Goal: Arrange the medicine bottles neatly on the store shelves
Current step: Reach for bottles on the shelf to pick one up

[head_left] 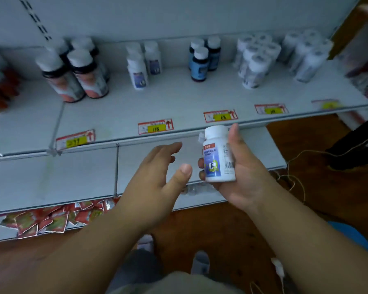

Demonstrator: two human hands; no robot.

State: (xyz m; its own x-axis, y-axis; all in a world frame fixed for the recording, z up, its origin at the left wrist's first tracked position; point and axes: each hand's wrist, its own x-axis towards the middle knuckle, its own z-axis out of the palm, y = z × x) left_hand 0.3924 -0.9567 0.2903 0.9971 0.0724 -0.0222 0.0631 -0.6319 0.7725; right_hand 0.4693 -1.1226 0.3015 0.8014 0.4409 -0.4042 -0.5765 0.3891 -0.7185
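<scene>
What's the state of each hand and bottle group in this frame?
right hand: grips the white bottle, off the shelf.
white bottle: capped, upright, held below the shelf edge.
left hand: open, fingers relaxed, holds nothing.
matching white bottles: capped, upright on the upper shelf.
blue bottles: capped, upright, clustered.
dark bottles: capped, upright, at left.
red sachets: loose pile on the lowest shelf.
</scene>
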